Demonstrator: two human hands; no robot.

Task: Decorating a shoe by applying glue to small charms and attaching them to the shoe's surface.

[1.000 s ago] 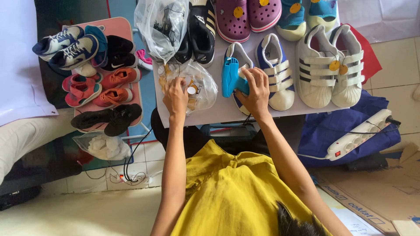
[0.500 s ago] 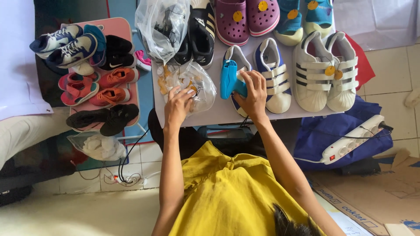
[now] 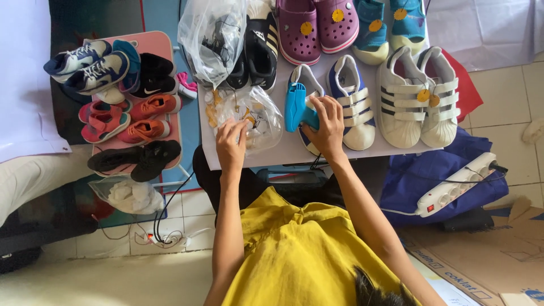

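My right hand grips a blue handheld tagging tool, held against a white sneaker with blue trim. The sneaker's pair lies just to the right of it. My left hand rests on a clear plastic bag holding small orange and yellow tags, its fingers curled at the bag's near edge. Both hands are over a small white table.
The table also holds white strapped sneakers, purple clogs, teal sandals, black shoes and a second clear bag. A pink stand with several small shoes is on the left. A power strip lies on a blue bag at the right.
My left hand has drawn back slightly toward the near edge of the clear bag. My right hand stays on the blue tool at the sneaker.
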